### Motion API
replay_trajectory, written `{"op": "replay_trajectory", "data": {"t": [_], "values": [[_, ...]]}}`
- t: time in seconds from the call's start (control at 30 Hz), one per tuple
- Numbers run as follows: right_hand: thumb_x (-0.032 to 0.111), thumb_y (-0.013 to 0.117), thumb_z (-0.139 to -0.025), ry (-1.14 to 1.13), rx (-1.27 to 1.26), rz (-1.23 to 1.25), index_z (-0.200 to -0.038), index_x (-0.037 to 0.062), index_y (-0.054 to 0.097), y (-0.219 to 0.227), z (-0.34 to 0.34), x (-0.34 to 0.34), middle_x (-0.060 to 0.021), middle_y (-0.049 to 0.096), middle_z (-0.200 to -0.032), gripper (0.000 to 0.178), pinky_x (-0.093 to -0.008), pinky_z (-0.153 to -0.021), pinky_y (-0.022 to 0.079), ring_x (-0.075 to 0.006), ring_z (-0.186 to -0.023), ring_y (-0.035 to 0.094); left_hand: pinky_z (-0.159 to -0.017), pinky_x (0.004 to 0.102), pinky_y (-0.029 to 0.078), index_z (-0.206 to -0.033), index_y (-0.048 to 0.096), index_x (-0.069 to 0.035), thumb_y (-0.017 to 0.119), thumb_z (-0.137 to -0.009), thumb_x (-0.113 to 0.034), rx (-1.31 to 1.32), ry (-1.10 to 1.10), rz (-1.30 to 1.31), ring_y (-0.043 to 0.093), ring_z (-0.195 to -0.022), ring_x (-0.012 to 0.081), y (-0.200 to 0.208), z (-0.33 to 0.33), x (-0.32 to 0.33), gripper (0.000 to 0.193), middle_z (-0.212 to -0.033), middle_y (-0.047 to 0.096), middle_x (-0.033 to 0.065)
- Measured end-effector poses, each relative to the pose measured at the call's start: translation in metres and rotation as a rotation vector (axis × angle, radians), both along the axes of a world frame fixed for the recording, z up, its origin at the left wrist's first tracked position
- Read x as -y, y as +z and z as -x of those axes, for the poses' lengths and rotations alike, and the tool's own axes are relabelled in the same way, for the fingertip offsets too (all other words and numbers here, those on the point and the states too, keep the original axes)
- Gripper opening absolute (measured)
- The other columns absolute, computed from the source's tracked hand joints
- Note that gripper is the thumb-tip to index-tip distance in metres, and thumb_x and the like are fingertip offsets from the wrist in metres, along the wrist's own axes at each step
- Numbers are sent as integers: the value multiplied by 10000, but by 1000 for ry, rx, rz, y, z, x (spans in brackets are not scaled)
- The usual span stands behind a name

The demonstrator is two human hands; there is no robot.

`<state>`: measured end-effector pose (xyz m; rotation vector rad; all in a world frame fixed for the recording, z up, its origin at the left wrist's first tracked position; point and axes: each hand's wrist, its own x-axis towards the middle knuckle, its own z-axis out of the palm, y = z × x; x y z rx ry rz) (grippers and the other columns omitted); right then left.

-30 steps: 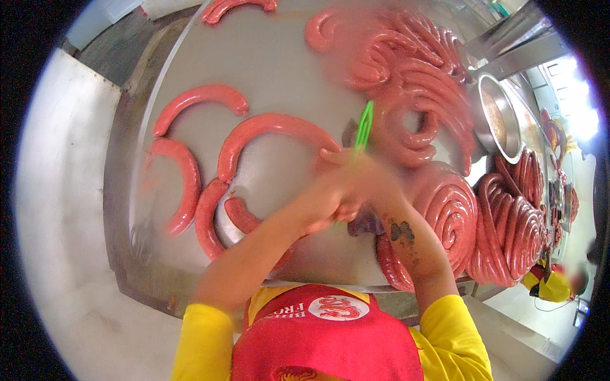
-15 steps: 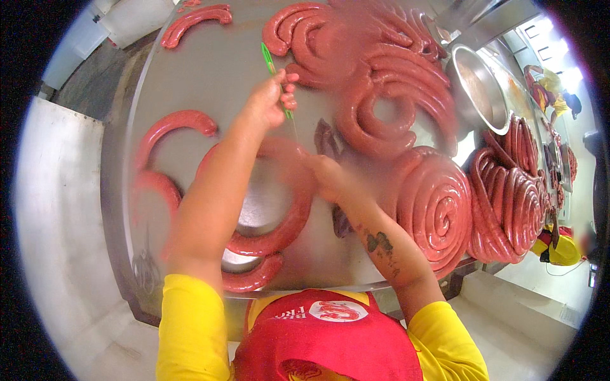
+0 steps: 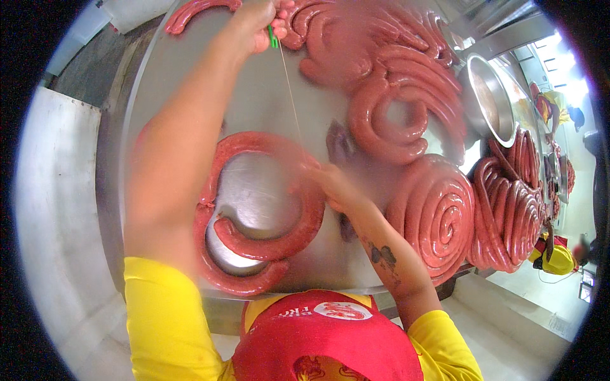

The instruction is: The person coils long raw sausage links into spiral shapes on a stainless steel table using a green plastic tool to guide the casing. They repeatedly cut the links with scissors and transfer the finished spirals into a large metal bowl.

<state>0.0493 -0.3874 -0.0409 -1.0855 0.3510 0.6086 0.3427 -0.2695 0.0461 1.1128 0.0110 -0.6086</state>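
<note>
My left hand (image 3: pixel 262 26) is high at the far side of the steel table, closed around a slim green twine shuttle (image 3: pixel 273 39). From it a thin string (image 3: pixel 290 87) runs taut down toward my right hand (image 3: pixel 338 187). That hand is closed at the right side of a curved raw sausage (image 3: pixel 309 219), with fingertips partly blurred and hidden. The sausage bends in an open loop in front of me. A second sausage length (image 3: pixel 238 279) joins it at a pinched spot on the left and curves beneath it.
Coiled sausage lies to the right, including a flat spiral (image 3: pixel 438 219) and a looped pile (image 3: pixel 387 120). A dark purple cloth-like thing (image 3: pixel 341 143) lies beyond my right hand. A metal bowl (image 3: pixel 489 101) stands at the far right. The steel table's (image 3: pixel 149 89) edge bends along the left.
My left hand has moved away from me with the green shuttle, and the string has stretched longer. My right hand stays at the sausage, shifting slightly right.
</note>
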Motion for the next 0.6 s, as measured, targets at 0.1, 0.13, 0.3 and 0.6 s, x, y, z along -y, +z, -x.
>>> {"op": "replay_trajectory", "data": {"t": [0.1, 0.13, 0.3, 0.6], "values": [[368, 570, -888, 1, 3, -37, -920, -10, 630, 0, 0, 1, -88, 644, -869, 384, -309, -761, 444, -175, -806, 581, -390, 221, 297, -913, 536, -95, 432, -959, -319, 153, 21, -111, 350, -476, 76, 28, 15, -15, 251, -624, 421, -29], [354, 561, -896, 0, 6, -46, -940, -7, 625, -7, 0, 3, -86, 643, -878, 369, -312, -770, 443, -176, -815, 581, -391, 220, 297, -912, 539, -98, 437, -958, -319, 186, 16, -152, 346, -478, 73, 37, 22, -20, 248, -631, 423, -30], [279, 523, -923, -62, -23, -113, -1018, 12, 587, -3, -2, 6, -85, 637, -875, 290, -308, -784, 447, -173, -831, 582, -497, 267, 416, -1200, 520, -76, 473, -943, -275, 417, 117, -576, 470, -562, 144, 40, 87, -84, 329, -739, 525, 25], [192, 470, -936, -364, -169, -574, -976, 18, 538, 3, -4, 6, -107, 631, -932, 191, -397, -789, 486, -243, -840, 598, -696, 276, 447, -1228, 539, -57, 466, -949, -244, 390, -363, -789, 534, -724, 146, -77, 331, -152, 343, -841, 595, 55]]}}
